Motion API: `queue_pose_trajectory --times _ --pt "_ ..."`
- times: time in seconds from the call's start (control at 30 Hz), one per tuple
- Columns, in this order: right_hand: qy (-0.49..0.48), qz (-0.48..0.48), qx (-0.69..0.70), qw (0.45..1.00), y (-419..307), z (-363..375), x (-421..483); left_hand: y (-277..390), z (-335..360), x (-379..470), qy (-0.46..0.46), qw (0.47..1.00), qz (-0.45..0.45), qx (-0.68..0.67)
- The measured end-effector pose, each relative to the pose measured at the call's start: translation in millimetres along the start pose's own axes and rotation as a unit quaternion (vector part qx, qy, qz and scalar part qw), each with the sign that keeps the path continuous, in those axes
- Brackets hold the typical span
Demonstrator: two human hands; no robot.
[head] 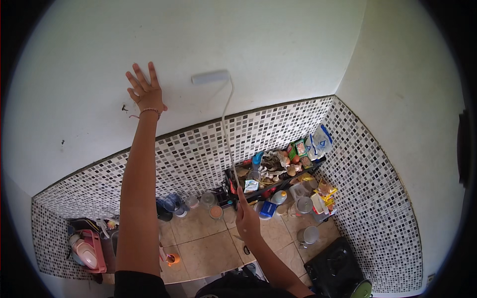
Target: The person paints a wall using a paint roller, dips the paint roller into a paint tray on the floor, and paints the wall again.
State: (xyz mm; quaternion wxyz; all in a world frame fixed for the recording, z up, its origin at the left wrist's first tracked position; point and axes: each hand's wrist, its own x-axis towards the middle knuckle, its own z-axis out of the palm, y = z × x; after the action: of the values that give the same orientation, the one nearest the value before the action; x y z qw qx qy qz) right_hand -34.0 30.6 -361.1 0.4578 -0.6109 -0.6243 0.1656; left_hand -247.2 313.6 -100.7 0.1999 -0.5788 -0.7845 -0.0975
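My left hand (146,87) is raised with its fingers spread, palm against or close to the pale wall (261,44), and a thin bracelet circles the wrist. Nothing is held in it. Lower down, my right hand (247,219) grips the handle end of a paint roller (211,77) with a long bent wire frame. The light-coloured roller sleeve lies at the wall, to the right of my left hand, above the mosaic tile band (197,149). A dark hole or mark (124,108) shows in the wall beside my left wrist.
Below the tiles, a tiled counter (208,253) carries glass jars (208,200), an orange cup (172,259) and a glass mug (310,234). A black rack (316,162) holds onions, garlic and packets. At right stands a black stove (331,264); at left, a pink dish basket (100,257).
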Motion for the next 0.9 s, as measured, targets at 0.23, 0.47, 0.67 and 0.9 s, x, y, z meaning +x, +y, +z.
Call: queue_pose_trajectory --times 0.23,0.47,0.67,0.9 --pt "0.010 0.012 -0.017 1.000 35 -2 -23 6 3 -1 -0.009 1.000 0.001 -0.008" --pt "-0.035 0.048 -0.045 0.997 53 4 -71 5 4 0 0.009 1.000 0.009 -0.007" --pt "-0.023 0.013 -0.090 0.996 58 11 -81 7 3 -1 -0.006 1.000 0.002 -0.008" --pt "-0.043 0.052 -0.094 0.993 60 8 -68 7 1 -3 -0.004 1.000 0.000 -0.012"
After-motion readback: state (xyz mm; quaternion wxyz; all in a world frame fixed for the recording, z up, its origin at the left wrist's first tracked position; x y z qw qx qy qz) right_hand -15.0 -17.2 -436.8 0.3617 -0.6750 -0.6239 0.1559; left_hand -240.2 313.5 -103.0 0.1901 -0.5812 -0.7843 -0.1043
